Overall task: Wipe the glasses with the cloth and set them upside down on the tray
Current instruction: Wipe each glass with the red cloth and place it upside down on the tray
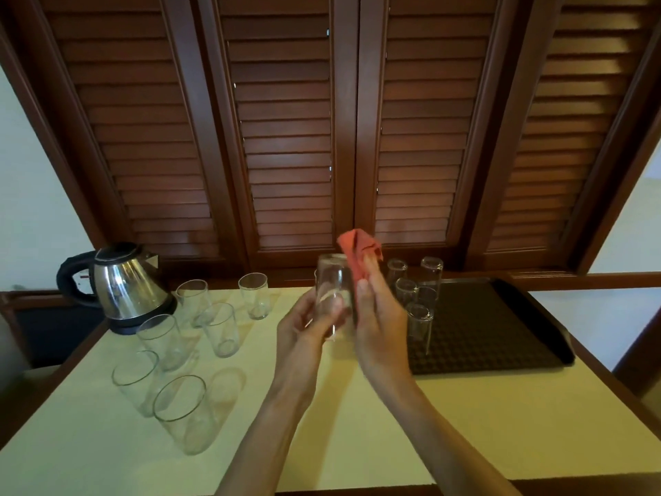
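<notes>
Above table point(357, 424) centre: left hand point(304, 327) gripping glass point(332, 291); right hand point(379, 316) pinching red cloth point(359, 255) against it.

A single wide-angle head camera looked forward and down from above the near edge of the tabletop point(357, 442). It faced the far edge and the louvred shutters point(286, 137) behind, sat close enough that both forearms filled the lower middle, and bowed straight lines outward.
</notes>
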### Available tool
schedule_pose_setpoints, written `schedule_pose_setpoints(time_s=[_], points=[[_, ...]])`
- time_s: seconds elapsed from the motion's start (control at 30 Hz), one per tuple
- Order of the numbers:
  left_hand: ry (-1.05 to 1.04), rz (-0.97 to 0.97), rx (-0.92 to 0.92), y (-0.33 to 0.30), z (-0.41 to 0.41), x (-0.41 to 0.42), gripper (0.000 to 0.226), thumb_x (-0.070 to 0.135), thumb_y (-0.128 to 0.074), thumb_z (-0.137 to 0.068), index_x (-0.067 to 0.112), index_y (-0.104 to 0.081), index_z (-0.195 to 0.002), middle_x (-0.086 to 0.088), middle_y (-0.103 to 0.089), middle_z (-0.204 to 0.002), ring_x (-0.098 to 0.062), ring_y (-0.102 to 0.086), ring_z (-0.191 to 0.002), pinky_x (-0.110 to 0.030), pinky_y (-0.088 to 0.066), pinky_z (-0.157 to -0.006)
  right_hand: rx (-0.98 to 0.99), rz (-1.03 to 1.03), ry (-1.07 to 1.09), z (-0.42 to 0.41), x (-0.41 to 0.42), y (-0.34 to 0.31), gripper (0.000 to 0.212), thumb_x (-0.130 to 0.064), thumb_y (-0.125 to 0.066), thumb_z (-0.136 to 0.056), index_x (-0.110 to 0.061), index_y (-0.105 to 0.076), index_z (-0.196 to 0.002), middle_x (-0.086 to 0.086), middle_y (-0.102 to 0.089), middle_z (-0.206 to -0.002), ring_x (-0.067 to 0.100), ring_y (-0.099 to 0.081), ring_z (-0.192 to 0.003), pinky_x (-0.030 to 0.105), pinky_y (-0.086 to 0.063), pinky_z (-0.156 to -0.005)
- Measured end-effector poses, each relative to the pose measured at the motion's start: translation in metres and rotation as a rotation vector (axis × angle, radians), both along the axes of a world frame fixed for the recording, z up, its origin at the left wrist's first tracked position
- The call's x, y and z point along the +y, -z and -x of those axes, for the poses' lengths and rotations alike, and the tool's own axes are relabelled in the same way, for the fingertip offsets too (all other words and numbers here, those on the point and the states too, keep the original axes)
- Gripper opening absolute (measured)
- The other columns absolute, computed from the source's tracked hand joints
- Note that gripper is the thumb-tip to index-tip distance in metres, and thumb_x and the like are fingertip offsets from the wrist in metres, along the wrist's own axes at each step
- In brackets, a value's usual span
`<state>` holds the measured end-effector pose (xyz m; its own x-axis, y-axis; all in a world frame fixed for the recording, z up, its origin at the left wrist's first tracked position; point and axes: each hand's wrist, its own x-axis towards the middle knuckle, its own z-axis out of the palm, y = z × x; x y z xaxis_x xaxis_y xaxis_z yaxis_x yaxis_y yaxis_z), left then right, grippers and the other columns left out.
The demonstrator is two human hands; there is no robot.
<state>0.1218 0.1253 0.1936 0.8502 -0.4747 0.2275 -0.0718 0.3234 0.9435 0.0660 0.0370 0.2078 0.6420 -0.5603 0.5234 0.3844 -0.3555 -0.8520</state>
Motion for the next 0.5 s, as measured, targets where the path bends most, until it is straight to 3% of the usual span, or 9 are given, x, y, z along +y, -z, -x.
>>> schedule_pose_setpoints(time_s=[0.1, 0.17, 0.23, 0.27, 0.33, 0.37, 0.4, 0.47, 0.5], points=[[0.015, 0.13, 0.084, -0.011, -0.007, 0.004, 0.046, 0.037, -0.054, -0.1, 0.01, -0.069, -0.134, -0.013, -0.073, -0.128, -0.028, -0.066, -0.126, -0.046, -0.052, -0.106, -0.002, 0.224, -0.057, 0.008, 0.018, 0.033, 0.045, -0.025, -0.035, -0.11, -0.037, -0.036, -0.153, -0.008, -0.038, -0.161, 0.017, -0.032, -0.151, 0.04, -0.032, -0.122], [0.034, 0.123, 0.081, -0.009, -0.002, 0.003, 0.046, 0.035, -0.049, -0.101, 0.011, -0.068, -0.135, -0.014, -0.072, -0.131, -0.026, -0.066, -0.127, -0.045, -0.053, -0.104, -0.001, 0.141, -0.034, 0.001, 0.01, 0.029, 0.044, -0.037, -0.034, -0.108, -0.042, -0.039, -0.152, -0.006, -0.056, -0.145, 0.024, -0.054, -0.134, 0.047, -0.047, -0.109], [0.061, 0.107, 0.107, -0.003, 0.006, -0.001, 0.041, 0.032, -0.052, -0.098, 0.015, -0.072, -0.13, -0.012, -0.073, -0.13, -0.026, -0.066, -0.126, -0.046, -0.052, -0.105, 0.012, 0.09, 0.035, -0.009, -0.004, 0.013, 0.042, -0.038, -0.033, -0.106, -0.039, -0.048, -0.145, -0.004, -0.068, -0.12, 0.01, -0.066, -0.108, 0.036, -0.056, -0.092], [0.059, 0.107, 0.121, -0.002, 0.008, -0.002, 0.041, 0.032, -0.053, -0.097, 0.016, -0.072, -0.129, -0.012, -0.073, -0.13, -0.027, -0.066, -0.127, -0.048, -0.05, -0.108, 0.023, 0.127, 0.042, -0.01, -0.005, 0.006, 0.044, -0.034, -0.032, -0.107, -0.031, -0.047, -0.148, -0.001, -0.065, -0.13, 0.011, -0.063, -0.119, 0.034, -0.053, -0.099], [0.036, 0.141, 0.136, -0.004, -0.001, -0.001, 0.042, 0.032, -0.053, -0.099, 0.013, -0.071, -0.131, -0.016, -0.071, -0.132, -0.033, -0.062, -0.13, -0.051, -0.046, -0.112, 0.061, 0.297, -0.007, -0.005, 0.007, 0.012, 0.047, -0.028, -0.031, -0.109, -0.023, -0.034, -0.156, -0.009, -0.033, -0.163, 0.015, -0.031, -0.151, 0.035, -0.028, -0.124], [0.019, 0.156, 0.137, -0.006, -0.007, 0.001, 0.042, 0.032, -0.052, -0.101, 0.011, -0.07, -0.132, -0.018, -0.07, -0.132, -0.035, -0.061, -0.131, -0.052, -0.045, -0.115, 0.076, 0.359, -0.038, 0.0, 0.014, 0.025, 0.047, -0.025, -0.031, -0.11, -0.024, -0.029, -0.157, -0.017, -0.019, -0.166, 0.01, -0.016, -0.155, 0.033, -0.015, -0.127], [0.01, 0.163, 0.133, -0.008, -0.013, 0.002, 0.042, 0.031, -0.05, -0.103, 0.009, -0.069, -0.134, -0.02, -0.069, -0.133, -0.035, -0.061, -0.132, -0.053, -0.044, -0.116, 0.068, 0.364, -0.052, 0.006, 0.022, 0.034, 0.047, -0.023, -0.033, -0.111, -0.025, -0.028, -0.157, -0.019, -0.017, -0.166, 0.008, -0.013, -0.155, 0.033, -0.012, -0.128], [0.047, 0.169, 0.107, -0.005, -0.013, 0.002, 0.043, 0.03, -0.043, -0.107, 0.008, -0.064, -0.138, -0.023, -0.067, -0.135, -0.031, -0.062, -0.13, -0.046, -0.051, -0.106, 0.035, 0.228, -0.037, 0.004, 0.017, 0.031, 0.045, -0.031, -0.035, -0.11, -0.031, -0.037, -0.155, -0.001, -0.045, -0.157, 0.024, -0.041, -0.146, 0.046, -0.035, -0.119], [0.081, 0.157, 0.095, -0.002, -0.007, 0.001, 0.043, 0.029, -0.042, -0.107, 0.009, -0.064, -0.139, -0.022, -0.067, -0.135, -0.03, -0.064, -0.126, -0.041, -0.054, -0.097, 0.018, 0.124, 0.013, -0.003, 0.008, 0.023, 0.042, -0.039, -0.035, -0.108, -0.039, -0.044, -0.149, 0.005, -0.064, -0.137, 0.032, -0.061, -0.124, 0.054, -0.05, -0.103]])
